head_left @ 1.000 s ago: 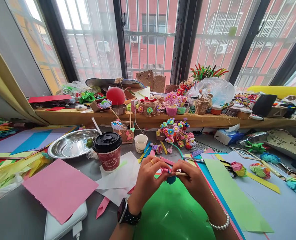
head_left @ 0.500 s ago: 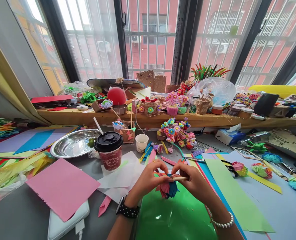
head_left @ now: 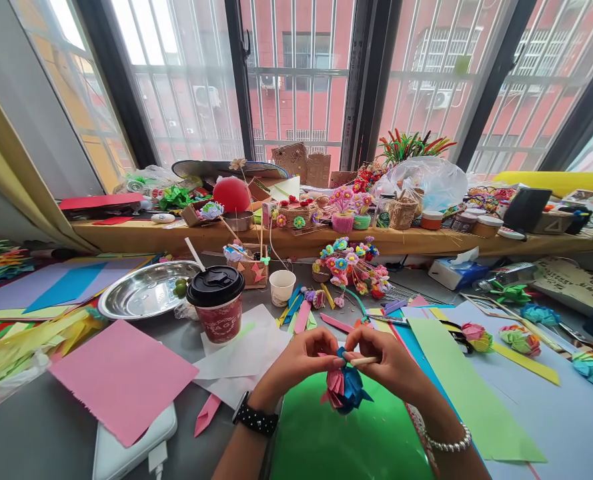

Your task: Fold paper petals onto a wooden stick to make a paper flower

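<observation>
A small folded paper flower point(head_left: 345, 389) in pink and blue hangs between my two hands above a green sheet point(head_left: 346, 433). My left hand point(head_left: 299, 361), with a black watch on its wrist, pinches the top of the flower. My right hand point(head_left: 390, 363), with a bead bracelet on its wrist, is closed on a thin wooden stick point(head_left: 363, 361) that points into the flower's top. Both hands hover low over the table, in front of me.
A lidded paper cup point(head_left: 217, 301) with a straw, a steel dish point(head_left: 143, 290), a pink sheet point(head_left: 121, 377), a white power bank point(head_left: 126, 450) lie left. Coloured paper strips, scissors point(head_left: 453, 333) and finished flowers point(head_left: 521, 340) lie right. Craft clutter crowds the wooden sill point(head_left: 176, 233).
The paper flower has swung down from between my fingers and now hangs below them, more of it showing. Both hands have drawn slightly nearer to me.
</observation>
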A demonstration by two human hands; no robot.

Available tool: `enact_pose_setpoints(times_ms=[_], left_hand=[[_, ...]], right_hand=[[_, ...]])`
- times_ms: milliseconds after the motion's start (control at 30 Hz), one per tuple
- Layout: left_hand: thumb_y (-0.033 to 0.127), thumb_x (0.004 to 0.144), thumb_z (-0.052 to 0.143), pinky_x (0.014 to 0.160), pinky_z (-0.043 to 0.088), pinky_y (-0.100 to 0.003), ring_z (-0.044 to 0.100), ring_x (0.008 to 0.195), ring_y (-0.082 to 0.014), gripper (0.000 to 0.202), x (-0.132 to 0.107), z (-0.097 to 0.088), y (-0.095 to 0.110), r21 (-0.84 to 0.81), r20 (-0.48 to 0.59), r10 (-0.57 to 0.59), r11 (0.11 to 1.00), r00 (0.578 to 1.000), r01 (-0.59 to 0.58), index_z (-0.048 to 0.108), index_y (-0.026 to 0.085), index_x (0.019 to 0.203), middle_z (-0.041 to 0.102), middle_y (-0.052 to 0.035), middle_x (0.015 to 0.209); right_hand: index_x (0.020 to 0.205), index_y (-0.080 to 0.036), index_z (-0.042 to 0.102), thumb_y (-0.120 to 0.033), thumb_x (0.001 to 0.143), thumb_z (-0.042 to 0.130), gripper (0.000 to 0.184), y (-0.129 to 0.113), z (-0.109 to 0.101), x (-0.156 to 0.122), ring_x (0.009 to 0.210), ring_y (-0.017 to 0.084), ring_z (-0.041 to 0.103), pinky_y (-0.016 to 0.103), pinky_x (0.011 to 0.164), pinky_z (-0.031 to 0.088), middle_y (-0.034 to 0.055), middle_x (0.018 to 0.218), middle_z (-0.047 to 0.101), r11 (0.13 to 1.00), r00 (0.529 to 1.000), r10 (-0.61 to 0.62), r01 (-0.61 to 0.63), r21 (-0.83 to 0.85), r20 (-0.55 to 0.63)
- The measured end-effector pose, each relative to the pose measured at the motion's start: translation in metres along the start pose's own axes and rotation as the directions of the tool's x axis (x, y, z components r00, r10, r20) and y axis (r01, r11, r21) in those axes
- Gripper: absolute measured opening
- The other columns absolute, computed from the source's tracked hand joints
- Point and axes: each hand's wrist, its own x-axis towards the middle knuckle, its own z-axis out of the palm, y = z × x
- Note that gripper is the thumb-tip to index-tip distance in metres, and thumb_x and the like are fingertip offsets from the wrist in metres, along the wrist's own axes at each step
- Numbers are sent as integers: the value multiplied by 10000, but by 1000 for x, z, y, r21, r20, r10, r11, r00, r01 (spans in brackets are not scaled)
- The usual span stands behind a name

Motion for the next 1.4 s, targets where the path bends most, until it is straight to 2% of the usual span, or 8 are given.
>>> enact_pose_setpoints(times_ms=[300, 533, 733, 967, 1233, 1400], left_hand=[[267, 574, 714, 588, 353, -221, 503, 641, -102, 267, 0, 1, 1, -32, 3, -6, 999, 1000, 6, 534, 134, 721, 535, 19, 674], [267, 626, 681, 617, 373, -229, 509, 669, -104, 230, -2, -1, 0, -1, 20, 33, 999, 999, -33, 541, 125, 739, 538, 10, 699], [292, 626, 678, 585, 371, -214, 491, 633, -90, 235, 0, -1, -1, 65, -37, 65, 996, 997, -62, 529, 129, 705, 524, 23, 665], [279, 658, 651, 622, 397, -231, 511, 679, -108, 203, -1, -2, 1, 82, -21, 73, 994, 997, -71, 549, 128, 746, 540, 6, 705], [310, 655, 639, 617, 406, -243, 516, 650, -113, 221, 2, -5, -4, 226, -81, 116, 969, 990, -95, 510, 135, 692, 527, 16, 676], [325, 670, 618, 619, 415, -242, 520, 663, -123, 218, 5, -6, -8, 336, -123, 123, 939, 985, -75, 504, 141, 696, 537, 4, 682]], right_hand=[[736, -157, 513, -301, 736, 554, 149, -1, -3, -1, 479, 59, 257, 183, 410, 198, -73, 535, 324, 999, 1000, -6, 6, -36, 7], [729, -156, 521, -329, 734, 555, 176, 0, -1, 0, 483, 61, 278, 177, 405, 210, -61, 546, 368, 999, 1000, -15, 15, -50, -7], [731, -164, 509, -239, 703, 563, 97, 0, 1, 1, 492, 59, 319, 176, 427, 244, -47, 604, 430, 999, 999, -14, 12, -45, -45], [740, -168, 496, -137, 681, 521, 72, 2, 1, 0, 485, 56, 328, 169, 420, 244, -50, 605, 430, 1000, 999, -5, 5, -9, -40], [727, -173, 506, -118, 685, 493, 70, 3, 4, 5, 479, 68, 358, 175, 417, 249, -45, 588, 470, 975, 995, -39, 18, -221, -89], [728, -175, 515, -191, 740, 493, 29, 5, 6, 7, 509, 87, 406, 190, 444, 290, -19, 655, 533, 947, 992, -67, 30, -319, -107]])
